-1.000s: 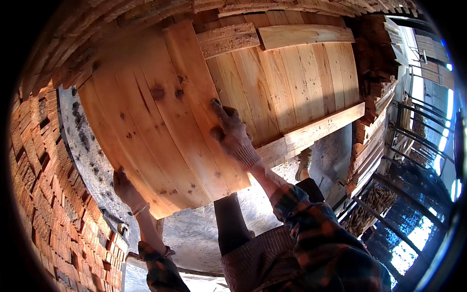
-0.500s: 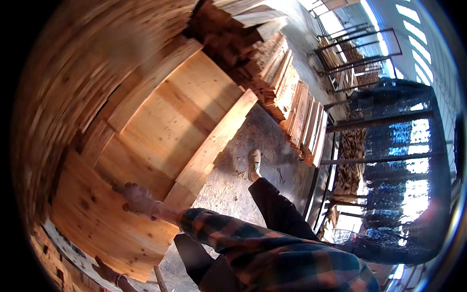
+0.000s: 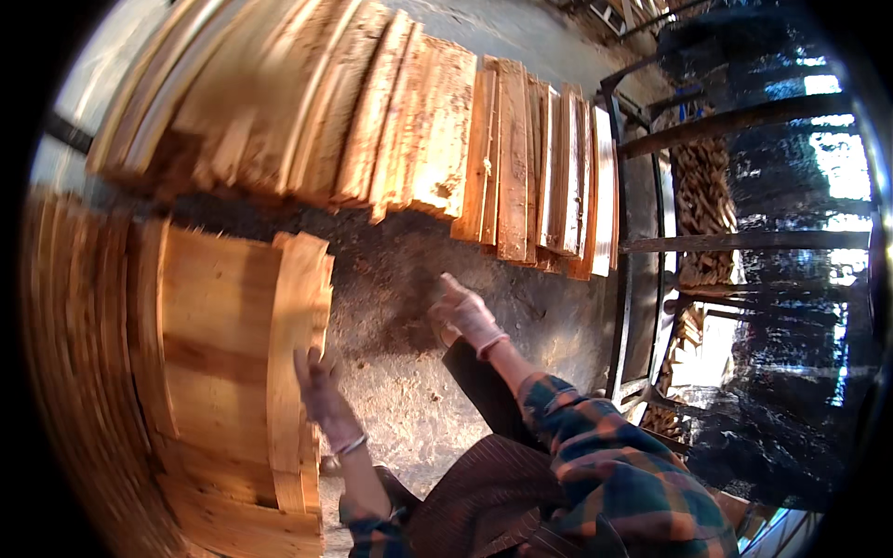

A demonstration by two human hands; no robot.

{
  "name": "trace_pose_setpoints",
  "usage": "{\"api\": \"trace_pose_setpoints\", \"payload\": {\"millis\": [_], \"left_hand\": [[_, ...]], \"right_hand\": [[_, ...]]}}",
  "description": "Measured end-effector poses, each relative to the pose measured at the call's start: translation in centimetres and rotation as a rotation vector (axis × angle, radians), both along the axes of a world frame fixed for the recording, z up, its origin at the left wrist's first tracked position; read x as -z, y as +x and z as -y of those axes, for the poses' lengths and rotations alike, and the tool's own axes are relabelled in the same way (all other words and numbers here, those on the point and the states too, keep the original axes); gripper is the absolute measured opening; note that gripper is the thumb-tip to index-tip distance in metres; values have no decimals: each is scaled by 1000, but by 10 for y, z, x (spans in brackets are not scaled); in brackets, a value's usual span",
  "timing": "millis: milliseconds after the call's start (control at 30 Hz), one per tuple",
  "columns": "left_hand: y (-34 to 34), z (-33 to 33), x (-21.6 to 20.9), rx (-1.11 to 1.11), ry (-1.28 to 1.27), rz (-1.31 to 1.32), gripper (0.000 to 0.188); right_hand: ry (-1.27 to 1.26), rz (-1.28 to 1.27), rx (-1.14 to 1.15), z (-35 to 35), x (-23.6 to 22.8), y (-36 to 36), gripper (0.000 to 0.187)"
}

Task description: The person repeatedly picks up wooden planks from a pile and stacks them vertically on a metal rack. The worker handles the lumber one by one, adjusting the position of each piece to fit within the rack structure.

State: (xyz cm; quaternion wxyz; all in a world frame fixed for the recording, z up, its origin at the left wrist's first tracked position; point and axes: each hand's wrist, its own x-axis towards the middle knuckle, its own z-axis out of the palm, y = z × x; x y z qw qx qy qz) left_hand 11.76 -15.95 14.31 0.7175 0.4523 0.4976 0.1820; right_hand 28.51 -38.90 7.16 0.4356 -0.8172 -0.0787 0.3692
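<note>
Both hands wear thin pale gloves, and there are two of them in view, both the person's own. Left hand (image 3: 321, 395) lies with fingers spread against the edge of the wooden pallet panel (image 3: 219, 372) at the lower left; whether the fingers curl round that edge or only press on it cannot be told through the blur. Right hand (image 3: 463, 314) hangs free over the dusty concrete floor (image 3: 400, 288), fingers loosely extended and holding nothing, well apart from the panel.

One such panel shows clearly, made of pale planks with a thicker batten along its right side (the wood further left is smeared by motion and cannot be counted). Across the top runs one long stack of boards (image 3: 419, 130), seen end-on and leaning; roughly a dozen or more board edges show, though the left ones blur together. To the right stands a dark metal rack (image 3: 642, 242), with at least two crossbars showing, and behind it one heap of cut firewood (image 3: 702, 195). Dark glossy plastic sheeting (image 3: 791, 307) covers the far right.

No packages, labels or signs can be made out.
</note>
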Motion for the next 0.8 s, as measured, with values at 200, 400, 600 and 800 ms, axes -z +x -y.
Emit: {"api": "trace_pose_setpoints", "payload": {"millis": [200,400,600,800], "left_hand": [[211,68,90,419,-90,-79,70],[295,94,173,379,-82,-248,69],[336,105,190,-57,-363,-101,78],[323,128,164,968,842,-692,88]], "right_hand": [[-41,-244,462,49,-11,157,72],[-30,-107,474,39,20,209,78],[-472,26,216,35,4,244,80],[-579,16,304,31,24,229,91]]}}
